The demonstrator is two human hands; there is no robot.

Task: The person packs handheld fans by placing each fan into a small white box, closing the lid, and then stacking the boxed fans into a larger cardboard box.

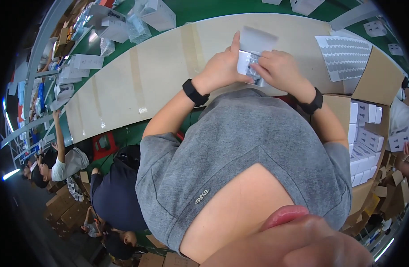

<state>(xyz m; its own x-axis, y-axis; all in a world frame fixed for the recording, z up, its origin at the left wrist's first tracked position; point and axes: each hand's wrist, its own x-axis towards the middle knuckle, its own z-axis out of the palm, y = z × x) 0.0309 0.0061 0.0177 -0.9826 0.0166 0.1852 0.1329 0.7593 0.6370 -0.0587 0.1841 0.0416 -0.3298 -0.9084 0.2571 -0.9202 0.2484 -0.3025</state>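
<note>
Both arms are bent and come together in front of the chest. The left forearm (169, 109) goes up and toward the right; the right forearm (330, 116) leans toward the left. The left hand (220, 66) is half open, with one finger (236, 41) stretched away from the body and the thumb (245, 78) extended toward the other hand. The right hand (282, 69) has its fingers (267, 54) curled inward. The hands are near each other, with the backs mostly visible.
</note>
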